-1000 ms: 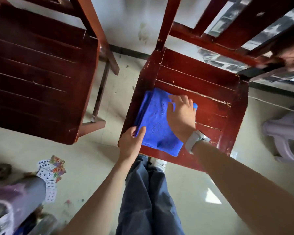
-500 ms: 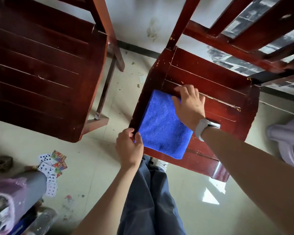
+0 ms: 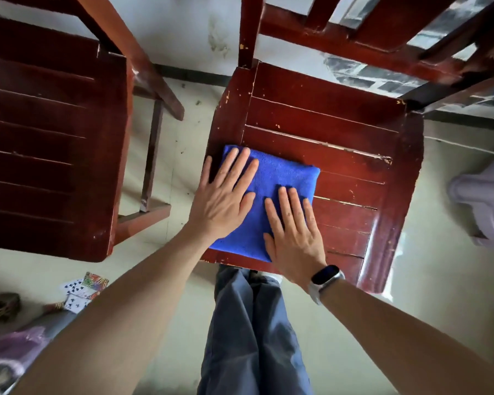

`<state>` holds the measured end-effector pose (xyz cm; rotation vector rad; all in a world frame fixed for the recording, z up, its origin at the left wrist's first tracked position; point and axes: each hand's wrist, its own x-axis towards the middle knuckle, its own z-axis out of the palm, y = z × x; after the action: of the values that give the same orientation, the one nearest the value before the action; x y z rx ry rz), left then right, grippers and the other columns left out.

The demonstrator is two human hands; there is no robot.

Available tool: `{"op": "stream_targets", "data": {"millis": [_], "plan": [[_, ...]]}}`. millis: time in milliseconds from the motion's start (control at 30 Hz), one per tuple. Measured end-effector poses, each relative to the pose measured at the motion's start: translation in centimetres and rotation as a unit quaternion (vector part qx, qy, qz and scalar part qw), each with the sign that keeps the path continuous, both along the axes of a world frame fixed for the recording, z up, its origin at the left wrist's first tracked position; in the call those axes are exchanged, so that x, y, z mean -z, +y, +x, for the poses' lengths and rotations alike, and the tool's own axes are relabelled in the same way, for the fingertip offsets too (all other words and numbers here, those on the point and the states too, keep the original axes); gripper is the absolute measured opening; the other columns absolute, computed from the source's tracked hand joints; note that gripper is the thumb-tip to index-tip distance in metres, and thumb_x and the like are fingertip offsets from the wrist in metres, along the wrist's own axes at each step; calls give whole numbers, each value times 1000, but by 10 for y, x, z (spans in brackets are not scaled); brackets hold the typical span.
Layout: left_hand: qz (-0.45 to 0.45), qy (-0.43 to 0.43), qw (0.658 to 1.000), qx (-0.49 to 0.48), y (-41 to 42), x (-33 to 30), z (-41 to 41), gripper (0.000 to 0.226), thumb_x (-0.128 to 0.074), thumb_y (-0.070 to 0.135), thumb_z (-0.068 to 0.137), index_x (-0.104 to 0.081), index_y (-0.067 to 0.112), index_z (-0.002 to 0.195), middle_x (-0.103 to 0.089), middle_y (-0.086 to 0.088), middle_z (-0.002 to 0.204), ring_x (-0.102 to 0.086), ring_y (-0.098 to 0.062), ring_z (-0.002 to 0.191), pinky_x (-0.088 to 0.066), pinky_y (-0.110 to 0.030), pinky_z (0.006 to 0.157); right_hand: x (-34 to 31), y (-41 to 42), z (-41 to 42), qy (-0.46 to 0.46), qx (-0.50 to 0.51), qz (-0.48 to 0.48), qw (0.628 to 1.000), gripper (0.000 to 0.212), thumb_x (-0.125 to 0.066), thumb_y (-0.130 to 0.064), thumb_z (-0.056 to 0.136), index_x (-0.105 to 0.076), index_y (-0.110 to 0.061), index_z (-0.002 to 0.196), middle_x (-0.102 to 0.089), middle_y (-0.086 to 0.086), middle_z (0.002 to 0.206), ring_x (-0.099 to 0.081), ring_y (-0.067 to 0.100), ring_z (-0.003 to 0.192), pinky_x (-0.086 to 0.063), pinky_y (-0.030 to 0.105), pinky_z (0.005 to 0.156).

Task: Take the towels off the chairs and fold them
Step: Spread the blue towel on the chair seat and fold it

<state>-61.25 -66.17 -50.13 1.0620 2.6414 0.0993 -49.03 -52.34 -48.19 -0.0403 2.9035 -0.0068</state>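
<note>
While playing cards (image 3: 82, 290) litter the floor beside a second chair (image 3: 54, 143), both hands press the folded towel (image 3: 280, 178) flat (fingers straight, slightly spread); left hand (image 3: 223, 201), right hand (image 3: 294, 235), on the chair seat (image 3: 340, 155).

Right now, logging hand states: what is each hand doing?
Left hand: open, flat on the blue towel.
Right hand: open, flat on it.

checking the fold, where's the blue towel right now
In the head view the blue towel lies folded on the front left part of the right-hand chair's seat, with the left hand and right hand pressed flat on it.
</note>
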Motion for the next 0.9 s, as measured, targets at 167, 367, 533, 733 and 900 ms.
{"op": "stream_targets", "data": {"millis": [167,367,533,733,900], "plan": [[-26,-15,1000,-5,3,-10,-1,57,-35,38,90,-28,17,143,-28,-7,152,-26,-23,140,-26,-56,108,-7,0,72,-57,-93,-16,994,53,-36,-36,85,-43,-16,134,-38,12,145,-29,28,135,-19,47,110],[0,-30,999,24,23,-33,-21,53,-39,33,86,-43,11,134,-44,-11,142,-37,-29,134,-16,-60,109,-29,5,111,-55,4,-175,983,34,-42,-15,76,-63,-17,102,-66,5,108,-64,23,95,-47,37,85],[1,-83,996,38,47,-34,-43,43,-38,27,96,-41,12,136,-49,-6,137,-40,-28,130,-9,-54,112,-37,-2,55,-186,475,-354,784,30,-51,-38,87,-48,-14,105,-62,5,98,-59,29,90,-43,33,72],[-17,-112,993,-41,44,-42,-44,31,-44,18,91,-55,7,118,-58,-18,111,-52,-39,101,-39,-46,87,-27,27,11,-310,472,-347,749,30,-57,-38,76,-52,-13,92,-59,6,86,-56,28,78,-41,29,60],[-36,-282,938,-196,21,-53,-20,35,-57,27,85,-51,11,116,-63,-7,99,-58,-31,99,-45,-38,81,-47,89,-2,127,591,-308,735,29,-50,-21,80,-55,-9,106,-53,12,109,-54,22,88,-44,34,75]]}}
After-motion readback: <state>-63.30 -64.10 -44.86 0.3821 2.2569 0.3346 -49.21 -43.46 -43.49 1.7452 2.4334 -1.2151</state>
